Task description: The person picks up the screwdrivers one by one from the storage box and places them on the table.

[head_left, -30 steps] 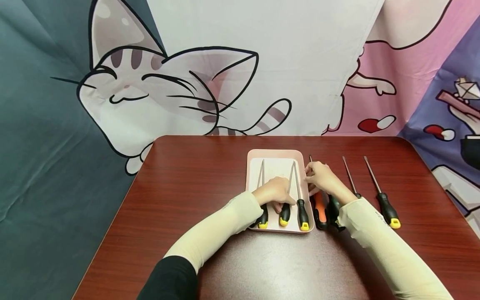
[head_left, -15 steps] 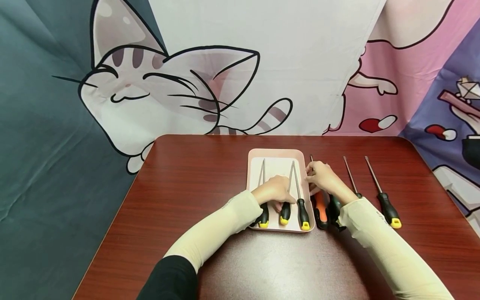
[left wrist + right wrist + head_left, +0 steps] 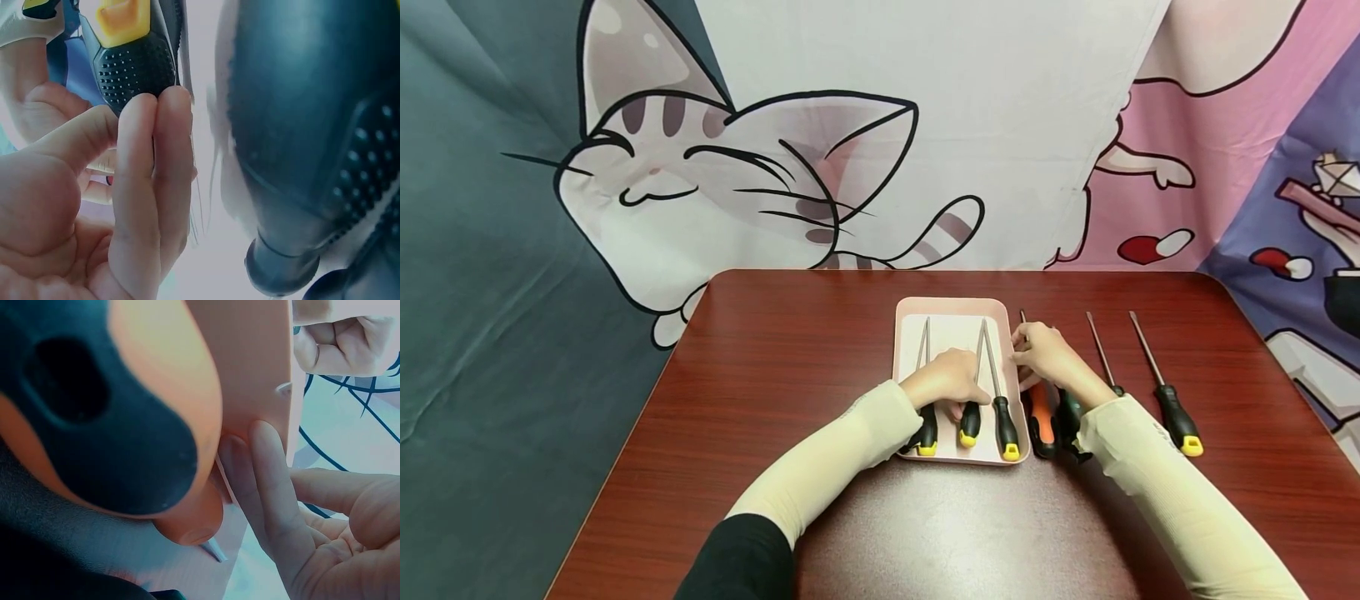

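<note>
The left arm, in a cream sleeve [image 3: 831,454], reaches diagonally in over a pale pink tray [image 3: 951,306] on the reddish-brown counter [image 3: 790,358], wrist above the tray's near left part. The left hand [image 3: 950,377] is turned palm down, its thumb and fingertips pinching the black, yellow-ended handle of one screwdriver [image 3: 970,427]. That tool is inside the tray, shaft pointing away from the person; whether it rests on the tray's floor is unclear. Just beside it lies a second screwdriver [image 3: 1006,429], while further black handles [image 3: 927,432] sit partly beneath the left wrist. The right arm angles in from the opposite side, its hand [image 3: 1043,354] against the tray's right wall: two nearly straight fingers [image 3: 275,475] touch the outer face, the thumb near the rim. I cannot tell whether it grasps that wall. Under this wrist, an orange-and-black handle [image 3: 1042,421] lies just outside the tray.
</note>
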Motion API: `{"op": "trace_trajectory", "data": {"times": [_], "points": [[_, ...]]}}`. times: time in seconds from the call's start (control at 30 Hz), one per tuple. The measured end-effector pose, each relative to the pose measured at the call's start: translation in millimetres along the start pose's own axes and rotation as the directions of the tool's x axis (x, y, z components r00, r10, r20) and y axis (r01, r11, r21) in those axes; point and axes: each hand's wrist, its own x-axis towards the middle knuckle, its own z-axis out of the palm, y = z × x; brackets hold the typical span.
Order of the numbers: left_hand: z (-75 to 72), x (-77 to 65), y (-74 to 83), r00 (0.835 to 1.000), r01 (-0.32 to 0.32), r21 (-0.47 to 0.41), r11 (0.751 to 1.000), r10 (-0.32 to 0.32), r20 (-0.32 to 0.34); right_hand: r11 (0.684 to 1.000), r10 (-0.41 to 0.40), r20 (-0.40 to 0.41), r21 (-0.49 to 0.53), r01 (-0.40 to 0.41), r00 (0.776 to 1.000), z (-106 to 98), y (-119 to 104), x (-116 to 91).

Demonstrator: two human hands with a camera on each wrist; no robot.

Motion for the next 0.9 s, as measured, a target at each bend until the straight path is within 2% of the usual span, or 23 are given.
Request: {"op": "trace_trajectory", "data": {"times": [0.17, 0.43, 0.9], "points": [[-1.1, 0.1, -0.5, 1.0, 0.01, -0.04, 0.999, -0.009, 0.011, 1.0, -0.004, 0.0, -0.007, 0.004, 1.0, -0.4, 0.4, 0.4], [-4.8, -0.8, -0.9, 1.0, -0.019, 0.03, 0.999, 0.02, -0.022, 1.0, -0.001, -0.008, -0.017, 0.0, 1.0, -0.6, -0.2, 0.8], [-8.2, -0.6, 0.2, 0.999, -0.029, -0.006, 1.0, 0.029, -0.026, 1.0, -0.001, -0.013, -0.009, 0.001, 1.0, 0.6, -1.1, -0.4]]}}
